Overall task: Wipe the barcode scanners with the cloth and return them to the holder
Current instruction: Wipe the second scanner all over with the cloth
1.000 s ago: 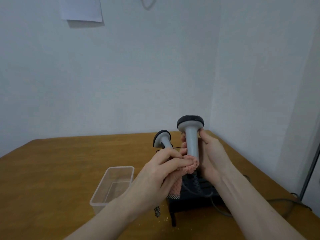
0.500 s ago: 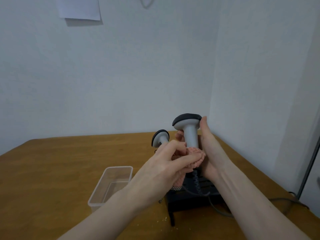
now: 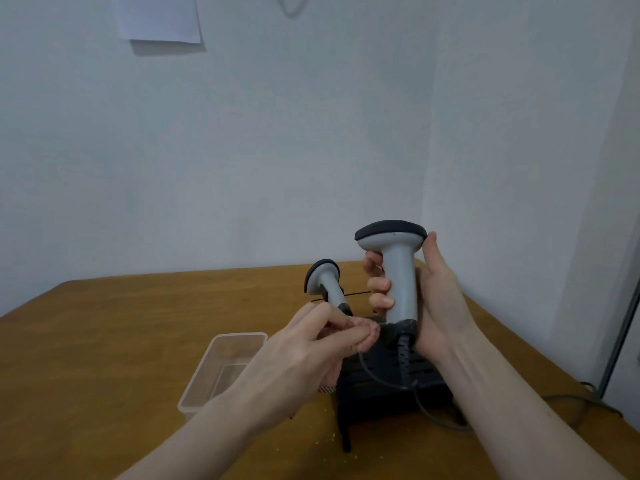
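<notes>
below scanner (image 3: pixel 398 271) base now, cloth (image 3: pixel 363 336) lowered.

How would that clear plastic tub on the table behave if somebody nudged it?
The clear rectangular plastic tub looks thin-walled and seems to hold nothing, so it is probably light and would likely slide across the smooth wooden table rather than tip, being low and wide. Its walls might flex a little if squeezed.
</notes>
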